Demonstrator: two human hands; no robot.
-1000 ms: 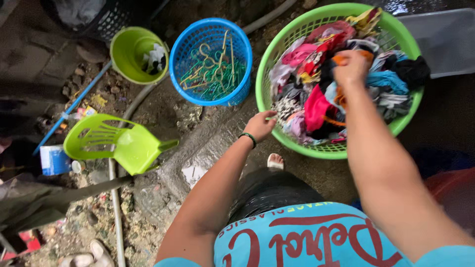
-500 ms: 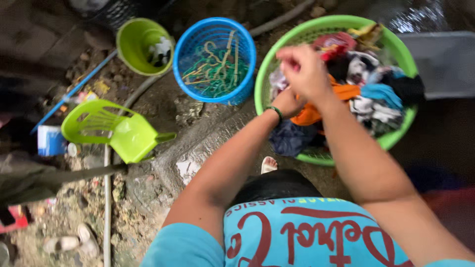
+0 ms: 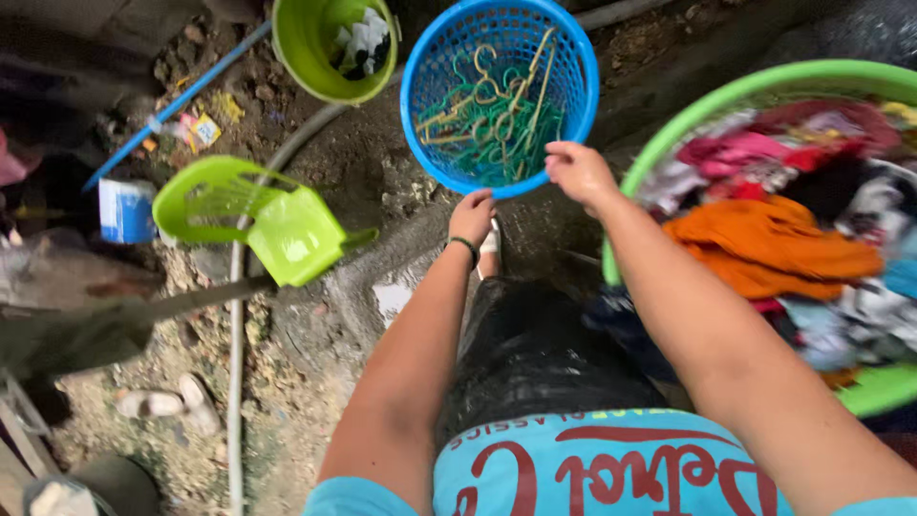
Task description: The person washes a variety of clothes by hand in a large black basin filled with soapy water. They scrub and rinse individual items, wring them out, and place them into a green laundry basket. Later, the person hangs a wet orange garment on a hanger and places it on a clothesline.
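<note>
At far left we see a small lime-green plastic chair (image 3: 258,222) tipped on the muddy ground beside a pale hose (image 3: 235,363), with a lime bucket (image 3: 320,48) above it. In the centre, our left hand (image 3: 472,216) holds a dark garment (image 3: 535,334) against the lap; its fingers curl under, so we cannot tell the grip. Our right hand (image 3: 578,174), fingers loosely bent and empty, hovers at the near rim of the blue basket (image 3: 573,67) of hangers (image 3: 487,110), left of the green laundry tub (image 3: 707,105).
</note>
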